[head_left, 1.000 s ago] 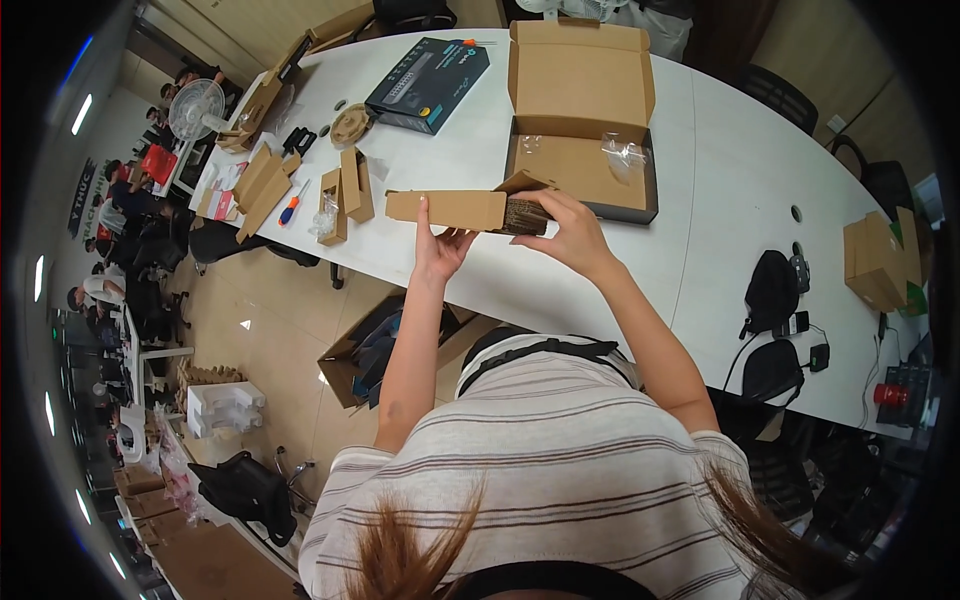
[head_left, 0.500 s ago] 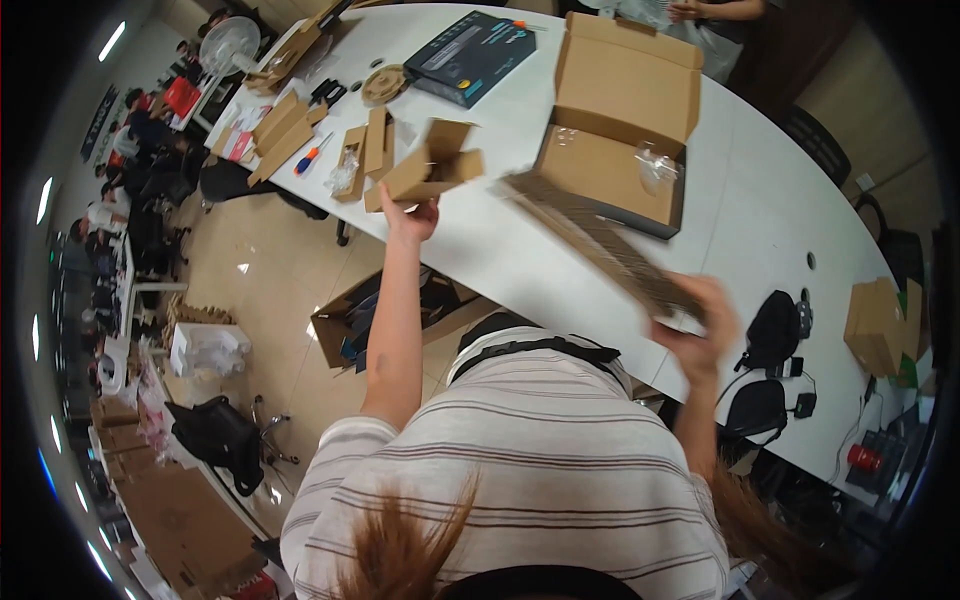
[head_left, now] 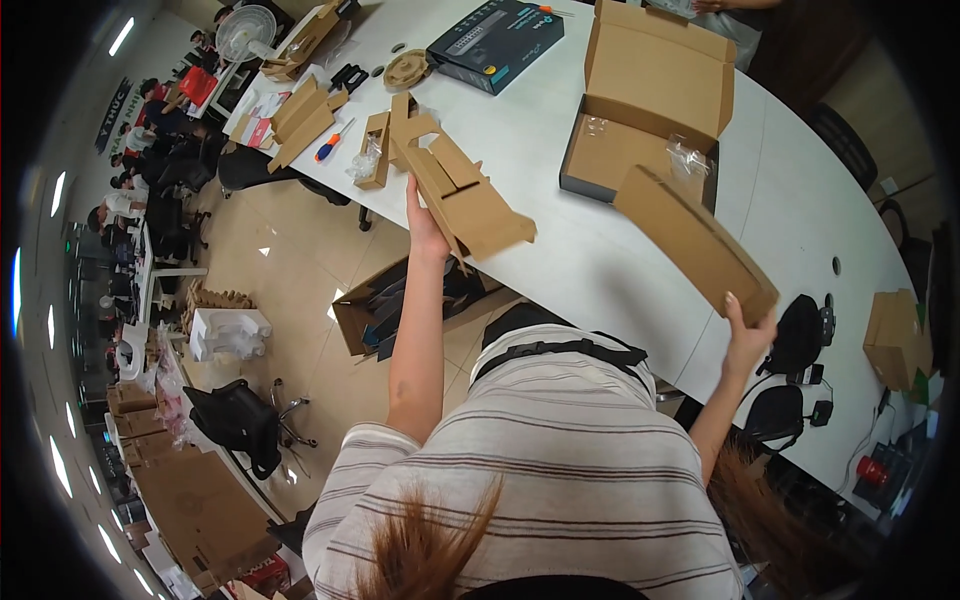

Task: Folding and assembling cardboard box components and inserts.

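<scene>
At a white table, left hand grips opened carton, right hand cardboard slab.

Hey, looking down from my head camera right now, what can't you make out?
All in the head view:
Left hand: some fingers hidden behind the opened cardboard box.
Long cardboard piece, held in the right hand: far side turned away from the camera.
Open black-sided carton: near right part covered by that cardboard piece.
Clear plastic bag: too small to tell whether it holds anything.
Co-worker's arm: cut off by the top edge.
</scene>
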The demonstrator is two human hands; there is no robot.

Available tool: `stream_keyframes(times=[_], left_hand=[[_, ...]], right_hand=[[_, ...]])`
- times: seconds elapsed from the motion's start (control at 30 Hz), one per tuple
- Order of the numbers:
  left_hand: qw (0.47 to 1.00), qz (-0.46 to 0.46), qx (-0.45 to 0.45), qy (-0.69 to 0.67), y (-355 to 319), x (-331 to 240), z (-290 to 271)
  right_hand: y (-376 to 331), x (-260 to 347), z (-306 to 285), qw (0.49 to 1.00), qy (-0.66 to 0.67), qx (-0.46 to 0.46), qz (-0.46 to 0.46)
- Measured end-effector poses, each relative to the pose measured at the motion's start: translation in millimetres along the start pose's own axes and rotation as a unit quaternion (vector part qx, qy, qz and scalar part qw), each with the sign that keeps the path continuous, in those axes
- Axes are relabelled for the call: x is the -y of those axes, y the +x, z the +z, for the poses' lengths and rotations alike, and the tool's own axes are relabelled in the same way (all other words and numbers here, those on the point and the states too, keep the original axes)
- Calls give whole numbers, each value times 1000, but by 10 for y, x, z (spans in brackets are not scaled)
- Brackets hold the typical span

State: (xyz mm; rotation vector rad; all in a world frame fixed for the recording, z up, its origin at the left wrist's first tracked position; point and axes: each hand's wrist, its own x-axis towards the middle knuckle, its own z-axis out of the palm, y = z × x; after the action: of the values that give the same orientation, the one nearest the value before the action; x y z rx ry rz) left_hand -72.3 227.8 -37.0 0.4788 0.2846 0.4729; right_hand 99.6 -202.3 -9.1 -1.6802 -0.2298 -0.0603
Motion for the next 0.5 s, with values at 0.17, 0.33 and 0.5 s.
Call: stream_keyframes(times=[0.17, 0.33, 0.5], left_hand=[[997, -24, 65, -40, -59, 222, -86], [999, -12, -16, -39, -10, 370, -244], [978, 58, -166, 116, 40, 500, -95]], right_hand=[[-224, -987, 160, 974, 65, 12, 217], [-529, -1506, 226, 937, 72, -2, 341], [-598, -1889, 166, 896, 119, -29, 426]])
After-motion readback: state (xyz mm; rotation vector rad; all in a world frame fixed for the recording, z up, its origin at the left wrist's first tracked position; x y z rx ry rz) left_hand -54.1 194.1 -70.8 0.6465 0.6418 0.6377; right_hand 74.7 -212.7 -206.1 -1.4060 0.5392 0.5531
